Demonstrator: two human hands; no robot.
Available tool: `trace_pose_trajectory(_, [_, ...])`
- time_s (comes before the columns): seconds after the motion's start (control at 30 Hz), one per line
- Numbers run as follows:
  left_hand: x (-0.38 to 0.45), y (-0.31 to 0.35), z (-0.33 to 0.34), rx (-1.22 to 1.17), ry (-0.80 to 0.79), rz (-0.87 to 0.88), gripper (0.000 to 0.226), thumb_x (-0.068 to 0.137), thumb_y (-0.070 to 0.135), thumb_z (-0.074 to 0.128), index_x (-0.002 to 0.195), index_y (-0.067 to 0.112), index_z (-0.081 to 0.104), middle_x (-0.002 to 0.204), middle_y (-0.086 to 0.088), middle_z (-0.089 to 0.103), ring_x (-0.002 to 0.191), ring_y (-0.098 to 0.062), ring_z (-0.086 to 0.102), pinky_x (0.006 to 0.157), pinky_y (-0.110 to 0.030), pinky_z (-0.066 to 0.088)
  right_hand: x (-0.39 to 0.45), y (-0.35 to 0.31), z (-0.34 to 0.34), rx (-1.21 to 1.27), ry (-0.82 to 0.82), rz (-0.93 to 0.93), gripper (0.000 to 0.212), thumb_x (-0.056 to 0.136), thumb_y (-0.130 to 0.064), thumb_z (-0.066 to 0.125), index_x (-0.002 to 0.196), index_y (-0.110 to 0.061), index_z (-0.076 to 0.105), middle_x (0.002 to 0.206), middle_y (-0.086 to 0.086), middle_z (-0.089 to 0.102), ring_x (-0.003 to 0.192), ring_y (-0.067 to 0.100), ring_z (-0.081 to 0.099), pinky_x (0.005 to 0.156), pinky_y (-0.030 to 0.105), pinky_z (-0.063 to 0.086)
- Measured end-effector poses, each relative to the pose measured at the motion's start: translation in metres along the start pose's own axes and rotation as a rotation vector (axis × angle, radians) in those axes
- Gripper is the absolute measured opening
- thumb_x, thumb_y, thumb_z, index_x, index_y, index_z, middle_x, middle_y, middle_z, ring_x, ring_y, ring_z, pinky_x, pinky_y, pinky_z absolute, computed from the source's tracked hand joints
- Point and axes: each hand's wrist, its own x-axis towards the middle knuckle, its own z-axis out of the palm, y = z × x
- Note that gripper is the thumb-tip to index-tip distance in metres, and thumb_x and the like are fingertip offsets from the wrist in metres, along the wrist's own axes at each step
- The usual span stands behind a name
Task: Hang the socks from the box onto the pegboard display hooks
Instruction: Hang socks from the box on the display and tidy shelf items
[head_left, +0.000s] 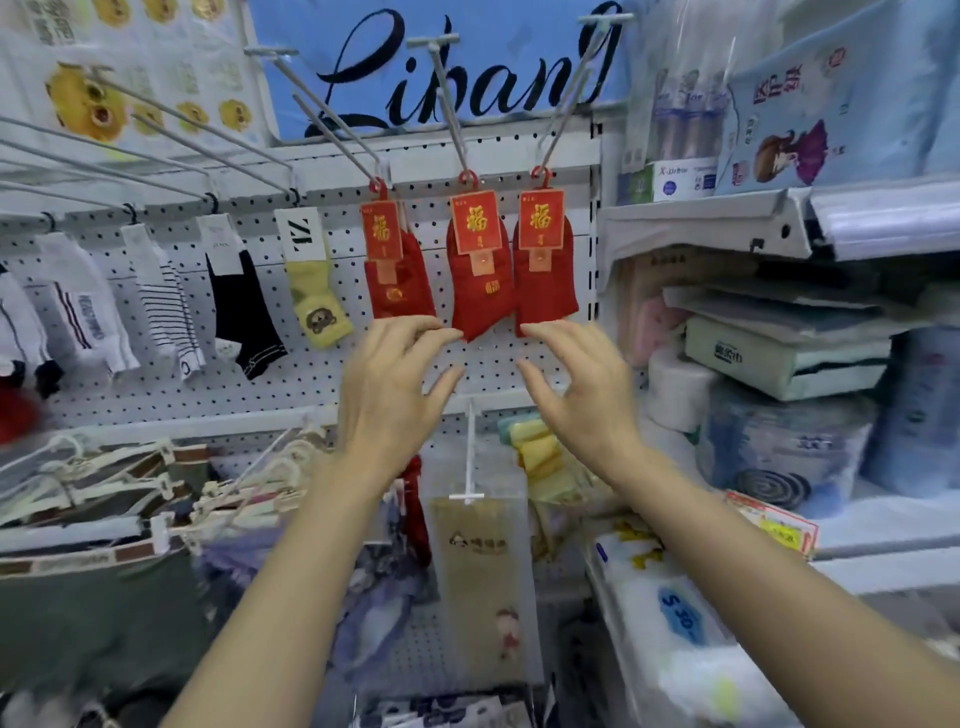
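Three pairs of red socks hang on the white board with holes (322, 374). The left pair (397, 270), the middle pair (480, 270) and the right pair (545, 265) each hang from a red loop on a long metal hook (452, 104). They sit side by side so shoppers can see every gold and red card. Each pair hangs long-way down, with the card on top and the toes at the bottom. The toes of the middle pair point down and a little to the left.

The left hand (395, 389) is up just under the left and middle pairs. The right hand (576, 389) is just under the right pair. The fingers of both hands are spread and loosely bent, and they hold nothing. The fingertips are right by the sock toes. I think the hands are there to make the socks hang straight. The box is not in view.
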Motion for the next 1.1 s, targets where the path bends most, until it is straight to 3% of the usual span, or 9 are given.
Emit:
trace_pose_trajectory(0.2, [-0.058, 0.013, -0.020, 0.014, -0.066, 0.030, 0.028, 0.089, 0.028, 0.069, 0.114, 0.016, 0.070, 0.112, -0.005, 0.067, 0.103, -0.027, 0.060, 0.085, -0.038, 0.048, -0.048, -0.025, -0.028, -0.071, 0.033, -0.094, 0.029, 0.091, -0.026, 0.064, 0.114, -0.009, 0.070, 0.109, 0.005, 0.069, 0.100, 0.026, 0.064, 0.085, 0.037, 0.050])
trace_pose_trajectory(0.43, [-0.135, 0.022, -0.030, -0.163, -0.159, -0.012, 0.026, 0.087, 0.023, 0.071, 0.112, 0.014, 0.070, 0.113, -0.002, 0.066, 0.104, -0.025, 0.060, 0.084, -0.041, 0.051, -0.134, -0.063, -0.049, -0.156, -0.028, -0.031, 0.026, 0.087, -0.019, 0.070, 0.109, -0.005, 0.071, 0.107, 0.007, 0.069, 0.096, 0.027, 0.064, 0.080, 0.039, 0.051])
trace_pose_trajectory(0.6, [-0.205, 0.044, -0.044, -0.295, -0.359, -0.066, 0.029, 0.089, 0.029, 0.069, 0.116, 0.020, 0.068, 0.118, 0.006, 0.064, 0.109, -0.015, 0.059, 0.089, -0.032, 0.051, -0.219, -0.098, -0.059, -0.183, -0.152, 0.151, 0.028, 0.091, -0.026, 0.061, 0.110, -0.008, 0.071, 0.108, 0.004, 0.069, 0.099, 0.022, 0.062, 0.087, 0.032, 0.049])
trace_pose_trajectory(0.83, [-0.311, 0.091, -0.054, -0.524, -0.612, -0.140, 0.027, 0.088, 0.026, 0.072, 0.115, 0.025, 0.068, 0.118, 0.013, 0.063, 0.105, -0.011, 0.060, 0.078, -0.027, 0.054, -0.345, -0.148, -0.088, -0.279, -0.286, 0.416, 0.026, 0.091, -0.026, 0.060, 0.107, -0.009, 0.070, 0.104, 0.002, 0.068, 0.092, 0.026, 0.063, 0.080, 0.038, 0.052])
trace_pose_trajectory(0.97, [-0.362, 0.131, -0.057, -0.636, -0.804, -0.183, 0.030, 0.086, 0.025, 0.070, 0.116, 0.029, 0.067, 0.121, 0.013, 0.063, 0.110, -0.011, 0.059, 0.081, -0.030, 0.054, -0.404, -0.172, -0.122, -0.383, -0.354, 0.527, 0.023, 0.083, -0.021, 0.068, 0.103, -0.011, 0.070, 0.096, 0.000, 0.066, 0.087, 0.025, 0.060, 0.075, 0.034, 0.049])
trace_pose_trajectory(1.1, [-0.401, 0.176, -0.059, -0.725, -0.945, -0.173, 0.029, 0.084, 0.027, 0.070, 0.113, 0.031, 0.068, 0.120, 0.015, 0.064, 0.103, -0.009, 0.062, 0.081, -0.024, 0.048, -0.453, -0.192, -0.159, -0.456, -0.401, 0.651, 0.025, 0.088, -0.029, 0.057, 0.103, -0.014, 0.070, 0.095, -0.002, 0.067, 0.086, 0.021, 0.059, 0.076, 0.030, 0.047])
